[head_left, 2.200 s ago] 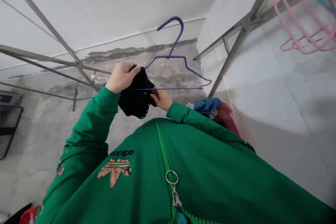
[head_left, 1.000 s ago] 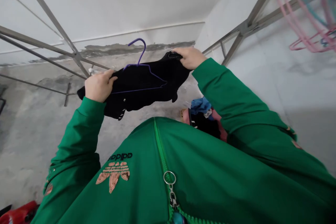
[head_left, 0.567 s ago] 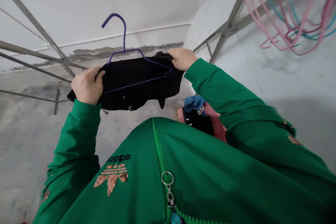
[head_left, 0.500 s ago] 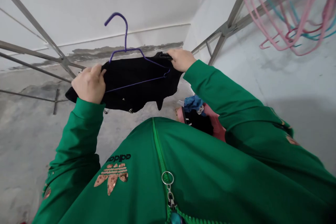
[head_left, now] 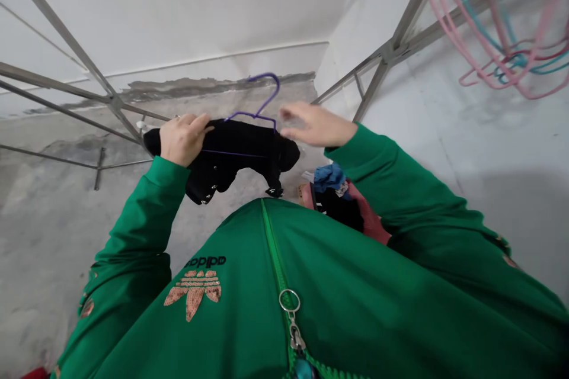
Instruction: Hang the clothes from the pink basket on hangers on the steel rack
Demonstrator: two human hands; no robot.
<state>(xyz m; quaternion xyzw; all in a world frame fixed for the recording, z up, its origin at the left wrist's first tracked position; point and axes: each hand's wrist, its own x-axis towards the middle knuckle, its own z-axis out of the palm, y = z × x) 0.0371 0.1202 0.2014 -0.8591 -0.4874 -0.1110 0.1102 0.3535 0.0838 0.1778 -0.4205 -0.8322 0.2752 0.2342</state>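
My left hand is shut on a black garment, gripping its bunched end together with the lower bar of a purple wire hanger. The garment sags in a short bundle with small metal studs along its lower edge. The hanger's hook sticks up behind the cloth, and a thin purple bar crosses the garment's front. My right hand is in the air just right of the garment, fingers spread, touching nothing.
A grey metal drying rack frame spans the left, and another the right. Pink and teal hangers hang at upper right. Below my right arm, a pink basket holds blue cloth and black cloth. The floor is concrete.
My right hand has let go of the garment and moved off it. The garment has collapsed toward my left hand, and the hanger has dropped lower and turned.
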